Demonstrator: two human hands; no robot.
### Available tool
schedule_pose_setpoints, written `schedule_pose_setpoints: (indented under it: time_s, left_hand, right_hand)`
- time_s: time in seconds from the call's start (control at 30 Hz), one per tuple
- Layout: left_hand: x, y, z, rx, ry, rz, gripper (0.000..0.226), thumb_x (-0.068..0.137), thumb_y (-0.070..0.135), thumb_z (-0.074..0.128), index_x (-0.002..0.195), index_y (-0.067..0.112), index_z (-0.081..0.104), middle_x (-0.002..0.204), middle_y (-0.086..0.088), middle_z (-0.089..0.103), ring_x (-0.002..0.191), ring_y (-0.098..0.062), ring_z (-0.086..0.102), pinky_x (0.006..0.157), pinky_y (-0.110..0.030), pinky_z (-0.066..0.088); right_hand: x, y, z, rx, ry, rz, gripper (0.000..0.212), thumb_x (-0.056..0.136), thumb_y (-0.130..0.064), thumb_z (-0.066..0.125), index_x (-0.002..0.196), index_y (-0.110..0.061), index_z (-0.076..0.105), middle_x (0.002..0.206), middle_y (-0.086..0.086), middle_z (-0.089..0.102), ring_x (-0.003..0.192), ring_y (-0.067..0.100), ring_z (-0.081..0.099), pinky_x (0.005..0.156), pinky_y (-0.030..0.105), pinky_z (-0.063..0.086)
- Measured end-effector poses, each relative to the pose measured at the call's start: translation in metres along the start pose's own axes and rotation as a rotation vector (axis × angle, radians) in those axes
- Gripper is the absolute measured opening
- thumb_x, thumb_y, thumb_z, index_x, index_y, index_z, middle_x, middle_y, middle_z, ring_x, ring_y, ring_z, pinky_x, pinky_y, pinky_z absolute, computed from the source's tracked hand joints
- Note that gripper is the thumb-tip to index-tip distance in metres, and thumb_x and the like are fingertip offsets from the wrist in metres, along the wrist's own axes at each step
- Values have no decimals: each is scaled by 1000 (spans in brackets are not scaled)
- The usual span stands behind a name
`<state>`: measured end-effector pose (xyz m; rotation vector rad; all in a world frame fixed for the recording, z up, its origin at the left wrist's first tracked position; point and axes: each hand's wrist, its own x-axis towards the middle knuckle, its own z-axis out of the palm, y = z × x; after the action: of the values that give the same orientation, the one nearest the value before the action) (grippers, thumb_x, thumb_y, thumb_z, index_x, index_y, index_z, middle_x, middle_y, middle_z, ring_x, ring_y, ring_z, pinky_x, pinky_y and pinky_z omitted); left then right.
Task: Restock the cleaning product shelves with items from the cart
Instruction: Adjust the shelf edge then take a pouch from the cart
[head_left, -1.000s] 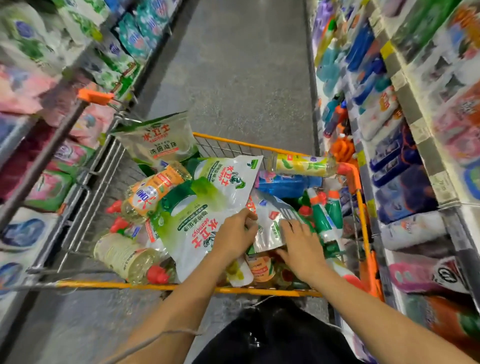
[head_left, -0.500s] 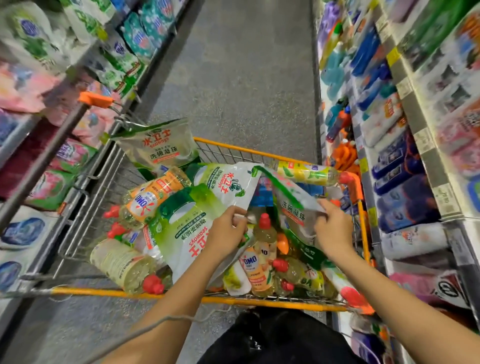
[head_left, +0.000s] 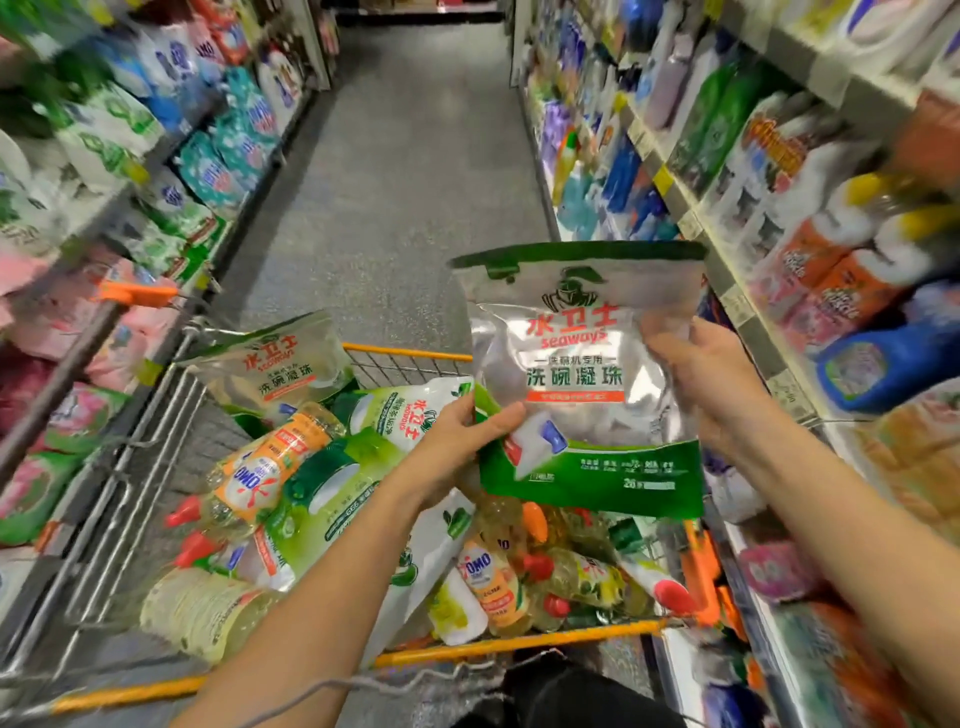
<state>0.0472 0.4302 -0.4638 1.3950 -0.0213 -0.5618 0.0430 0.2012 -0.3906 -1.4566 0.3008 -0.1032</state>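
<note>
head view, pouch: silver-and-green foil pouch of dishwasher beads (head_left: 576, 364), upright, long axis vertical, above the orange-rimmed wire cart (head_left: 410, 352)
left hand (head_left: 457, 439): pinches its lower left corner
right hand (head_left: 711, 384): grips its right edge
shelf: stocked right-hand shelf (head_left: 737, 304) lies just right of the pouch; right hand nearer

The pouch (head_left: 582, 374) I hold above the cart (head_left: 405, 352) is glossy silver film, crinkled and mirror-bright, with a smooth green band at its foot. The cart is bare grey metal wire with an orange rim that looks coated. Inside it lie clear, shiny plastic bottles (head_left: 270, 467) with smooth red caps (head_left: 183, 512) and slick white-and-green film bags (head_left: 332, 499). Beyond the cart, the floor (head_left: 395, 182) is grey, speckled and faintly sheened.
</note>
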Motion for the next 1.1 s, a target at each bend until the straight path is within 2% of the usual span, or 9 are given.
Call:
schedule_pose_setpoints:
  time_s: [0.07,0.17,0.3,0.4,0.5,0.67,0.77,0.93,1.1]
  left_hand:
    - [-6,4,5,-19,35,24,44,76,34,69,113,10,61,104,-11,73,95,-27,69,81,-33,57]
    - [-13,1,6,-67,77,49,43,79,33,69,115,12,62,108,-15,71,99,-34,68,88,-43,55]
    - [-23,-1,9,-78,134,63,29,81,28,69,104,11,65,98,-14,74,86,-31,70,78,-41,58]
    - [-27,-2,14,-87,144,45,16,87,21,67,99,11,66,98,-18,73,84,-31,70,75,-41,58]
    - [-31,2,29,-22,103,60,14,85,22,68,94,11,66,94,-17,74,82,-31,69,77,-44,57]
    - [-31,19,80,76,-51,185,10,85,24,66,94,19,67,84,-1,76,76,-17,71,70,-31,59]
    - [-34,35,125,80,-171,239,12,84,25,67,94,18,67,82,3,75,74,-12,71,62,-24,55]
    - [-52,49,211,104,-366,330,28,68,39,79,87,20,71,85,0,75,77,-14,69,71,-30,57]
    - [-105,52,305,59,-526,428,10,85,13,65,75,16,62,60,10,69,54,1,61,52,-14,48]
  right_hand:
    - [-5,2,1,53,8,35,11,95,-11,57,86,-9,63,69,-2,73,61,9,69,56,22,55]
    - [-16,11,-1,99,-5,88,14,96,-18,54,96,-10,66,79,0,76,69,12,71,59,25,56]
    - [-41,25,-9,-30,4,8,24,84,-34,63,101,-17,67,89,-3,75,85,13,69,82,31,52]
    - [-73,41,-18,-101,-60,61,60,68,-45,81,120,-24,60,112,-4,71,107,17,66,100,41,46]
    - [-99,46,-28,-96,-36,70,92,53,-53,90,133,-32,50,127,-3,64,118,21,61,104,47,45]
    - [-137,21,-59,47,130,-49,64,67,-13,79,122,-30,53,115,2,70,104,25,68,90,50,54]
    - [-170,0,-84,21,264,-150,65,65,-17,80,123,-31,54,114,-1,71,104,21,68,87,42,55]
    - [-240,-33,-132,-36,523,-277,52,64,-16,78,111,-25,57,102,-5,74,94,14,70,82,32,56]
    - [-333,-67,-174,-135,735,-379,43,75,-4,76,109,-20,56,94,-10,72,80,-2,68,65,11,50]
